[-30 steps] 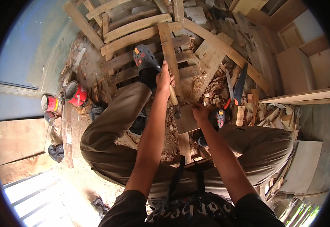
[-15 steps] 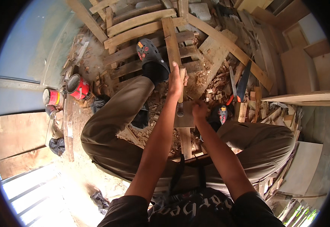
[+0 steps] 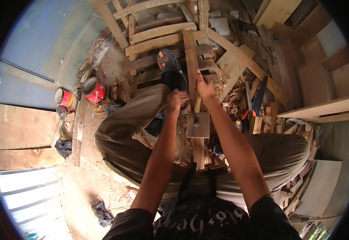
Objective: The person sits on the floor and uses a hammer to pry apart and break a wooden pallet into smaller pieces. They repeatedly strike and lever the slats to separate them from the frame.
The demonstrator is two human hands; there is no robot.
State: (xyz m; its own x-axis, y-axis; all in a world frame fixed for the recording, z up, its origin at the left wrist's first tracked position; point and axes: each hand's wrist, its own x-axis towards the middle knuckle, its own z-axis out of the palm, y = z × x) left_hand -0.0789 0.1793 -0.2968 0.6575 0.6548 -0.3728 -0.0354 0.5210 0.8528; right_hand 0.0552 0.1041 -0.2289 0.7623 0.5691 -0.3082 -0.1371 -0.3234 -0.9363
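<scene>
My right hand [image 3: 205,87] is closed at the right edge of a long wooden plank [image 3: 191,56], around a short wooden strip [image 3: 197,105] whose lower end shows below the hand. Left of the plank, beside the dark clog [image 3: 167,61] on my left foot, is my left hand [image 3: 177,99]. Its fingers are bent together toward the plank, and what they hold, if anything, is hidden. Just below the strip lies a flat, square wooden board [image 3: 198,132] with a dark round spot in it. A narrow board [image 3: 199,154] extends from under it toward me.
Slatted wooden frames [image 3: 162,34] lie ahead. A handsaw [image 3: 258,98] rests among wood scraps on the right. Two red cans [image 3: 94,90] stand at the left, next to a long narrow timber [image 3: 77,136]. Wooden shelving [image 3: 318,108] rises at the far right.
My left hand has left the strip and moved left and down, beside my foot. My right hand has moved up from the square board to grip the strip. The view has shifted slightly.
</scene>
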